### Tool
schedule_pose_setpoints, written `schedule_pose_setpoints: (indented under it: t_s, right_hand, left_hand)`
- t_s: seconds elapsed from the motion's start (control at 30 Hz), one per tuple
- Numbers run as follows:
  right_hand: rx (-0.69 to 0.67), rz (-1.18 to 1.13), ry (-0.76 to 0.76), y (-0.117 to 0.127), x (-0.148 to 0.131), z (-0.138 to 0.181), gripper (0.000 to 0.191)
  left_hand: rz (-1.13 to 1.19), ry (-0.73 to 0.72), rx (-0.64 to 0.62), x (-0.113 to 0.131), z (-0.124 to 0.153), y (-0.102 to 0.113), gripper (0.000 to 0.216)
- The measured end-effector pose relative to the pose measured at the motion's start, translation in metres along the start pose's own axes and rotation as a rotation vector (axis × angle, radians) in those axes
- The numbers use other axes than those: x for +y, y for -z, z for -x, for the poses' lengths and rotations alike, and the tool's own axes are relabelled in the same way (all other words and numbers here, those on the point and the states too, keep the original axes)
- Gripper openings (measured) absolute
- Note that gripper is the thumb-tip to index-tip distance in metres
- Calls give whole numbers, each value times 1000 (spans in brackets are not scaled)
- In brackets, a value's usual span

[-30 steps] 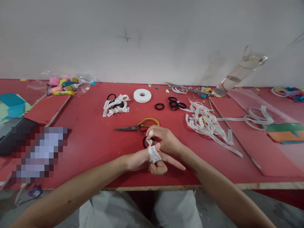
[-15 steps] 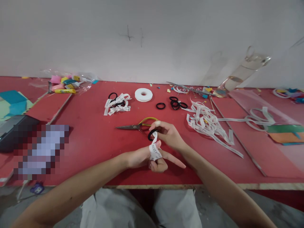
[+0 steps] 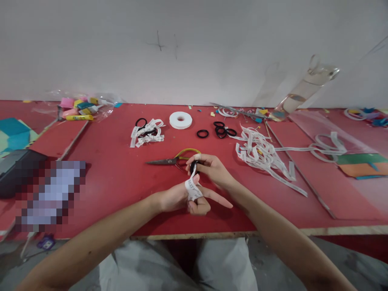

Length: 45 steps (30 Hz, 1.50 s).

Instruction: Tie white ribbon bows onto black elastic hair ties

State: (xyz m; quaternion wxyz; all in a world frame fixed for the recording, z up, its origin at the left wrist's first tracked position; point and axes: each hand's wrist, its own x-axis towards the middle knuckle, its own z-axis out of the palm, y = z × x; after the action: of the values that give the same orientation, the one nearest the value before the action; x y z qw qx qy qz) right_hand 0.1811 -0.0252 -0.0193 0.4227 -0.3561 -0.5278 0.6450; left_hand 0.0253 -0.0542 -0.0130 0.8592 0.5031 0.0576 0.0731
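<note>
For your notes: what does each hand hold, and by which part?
Right hand pinches the black hair band by its rim; left hand grips the printed ribbon at its lower end.

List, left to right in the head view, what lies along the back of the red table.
Bag of coloured bits → bundle of labelled hair ties → white tape roll → lone black hair tie → cluster of black hair ties → heap of white label strips → loops of white ribbon.
</note>
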Motion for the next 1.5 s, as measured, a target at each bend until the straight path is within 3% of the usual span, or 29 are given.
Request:
schedule_pose_setpoints:
  t_s: [0.17, 0.4, 0.57, 0.73, 0.83, 0.97, 1.1, 1.2, 1.4, 1.5]
  right_hand:
    - [22, -44, -11, 2, 0, 0, 13]
    - [-25, -224, -84, 4, -9, 3, 29]
    - [154, -54, -7, 9, 2, -3, 28]
    - [135, 100, 52, 7, 4, -4, 24]
    - [189, 122, 117, 4, -3, -1, 18]
    - [295, -114, 125, 5, -10, 0, 18]
    - [266, -246, 35, 9, -11, 0, 27]
    - [245, -120, 55, 12, -8, -2, 27]
    - [10, 503, 256, 8, -7, 1, 14]
    - [86, 574, 353, 4, -8, 4, 13]
  left_hand:
    - [95, -49, 30, 10, 6, 5, 109]
    - [159, -17, 67, 13, 11, 16, 106]
    - [76, 37, 61, 12, 7, 12, 105]
    - [13, 79, 83, 9, 6, 14, 106]
    - [2, 85, 91, 5, 6, 17, 103]
    - [23, 68, 75, 3, 5, 19, 99]
    - [46, 38, 54, 4, 4, 17, 95]
    - [91, 1, 47, 5, 3, 17, 97]
    - [207, -29, 70, 5, 3, 18, 104]
    - [233, -49, 98, 6, 2, 18, 105]
